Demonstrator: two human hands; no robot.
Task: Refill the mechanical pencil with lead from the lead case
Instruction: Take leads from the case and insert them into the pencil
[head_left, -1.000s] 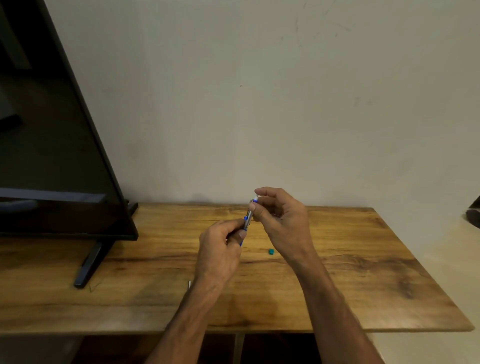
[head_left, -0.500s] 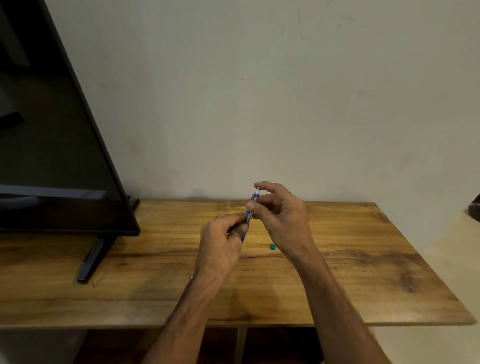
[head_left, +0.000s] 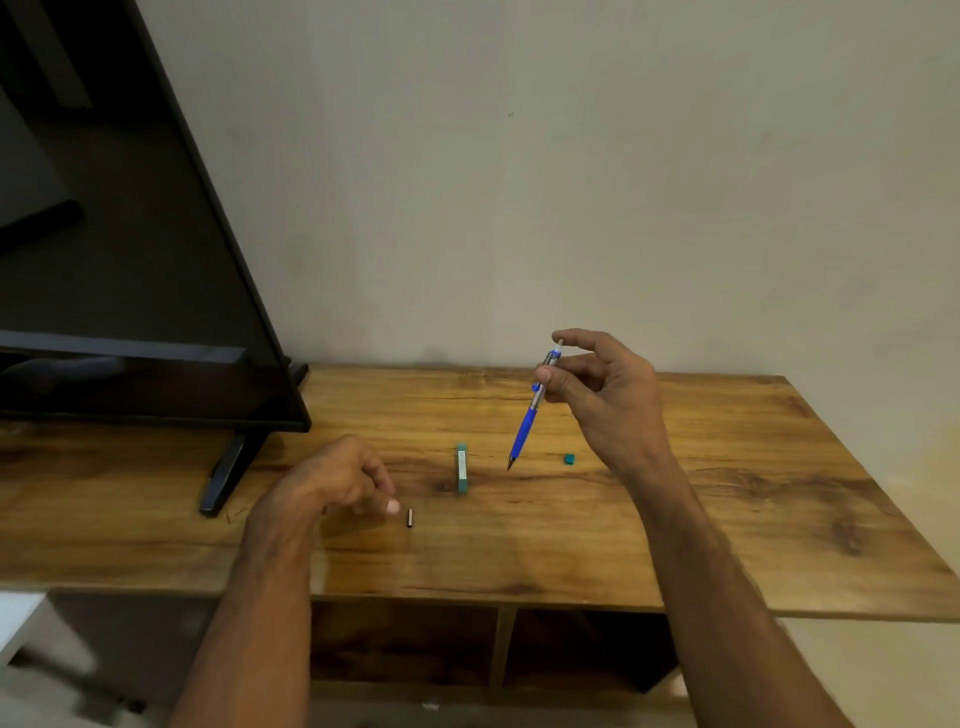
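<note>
One mechanical pencil (head_left: 531, 411) hangs tip-down above the table (head_left: 727, 493), pinched near its top end in your right hand (head_left: 605, 395), probably so a finger can reach the push end. Your left hand (head_left: 332, 480) curls low over the wood, fingers loosely together on nothing visible, just beside a small dark piece (head_left: 410, 518), likely the pencil's cap. The teal lead case (head_left: 462, 467) lies between your hands, its small teal lid (head_left: 569, 459) apart to the right.

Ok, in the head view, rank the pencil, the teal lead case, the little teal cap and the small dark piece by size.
1. mechanical pencil
2. lead case
3. small dark piece and teal cap: both tiny, too alike to rank.
</note>
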